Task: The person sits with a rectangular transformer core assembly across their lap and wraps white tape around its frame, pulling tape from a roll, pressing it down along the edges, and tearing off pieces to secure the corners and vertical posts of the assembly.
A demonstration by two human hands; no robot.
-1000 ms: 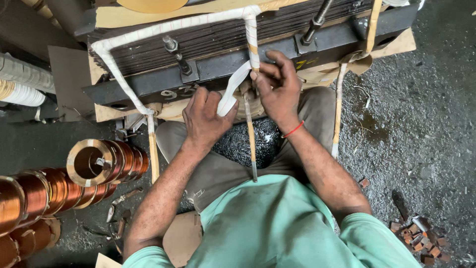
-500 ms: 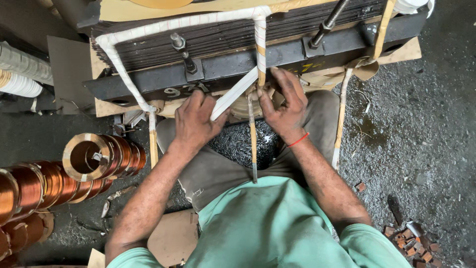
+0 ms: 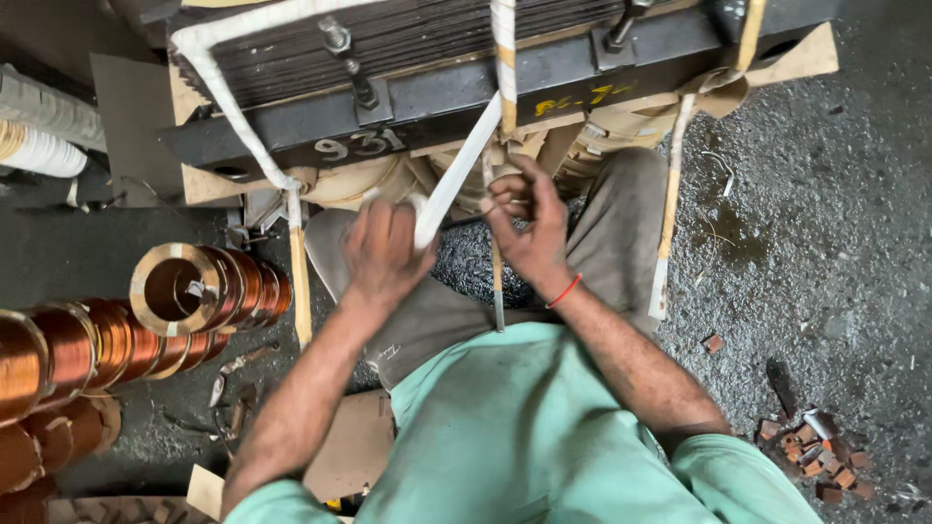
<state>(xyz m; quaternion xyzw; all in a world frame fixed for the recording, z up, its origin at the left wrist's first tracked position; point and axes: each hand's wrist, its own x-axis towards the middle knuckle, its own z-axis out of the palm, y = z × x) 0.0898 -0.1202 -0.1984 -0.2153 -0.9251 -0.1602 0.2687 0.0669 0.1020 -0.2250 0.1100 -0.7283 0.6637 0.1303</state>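
A white cloth tape [image 3: 456,175] runs slantwise from a vertical flat lead [image 3: 504,68] on the dark laminated core [image 3: 408,49] down to my left hand [image 3: 383,252], which grips its loose end. My right hand [image 3: 529,218] pinches the same lead just below the wrapped part, at the lower edge of the dark steel clamp bar [image 3: 437,92]. The lead's bare lower stretch [image 3: 497,286] hangs down between my wrists. Other tape-wrapped leads [image 3: 243,116] bend along the core's left side and hang at the right [image 3: 670,223].
Copper wire coils [image 3: 184,296] lie in a row on the floor at the left. White rolls [image 3: 39,146] sit at the far left. Small reddish blocks [image 3: 811,451] are scattered at the lower right. Cardboard pieces [image 3: 349,451] lie by my knee.
Both hands have dropped lower and closer together along the lead. The tape stays stretched between the lead and my left hand.
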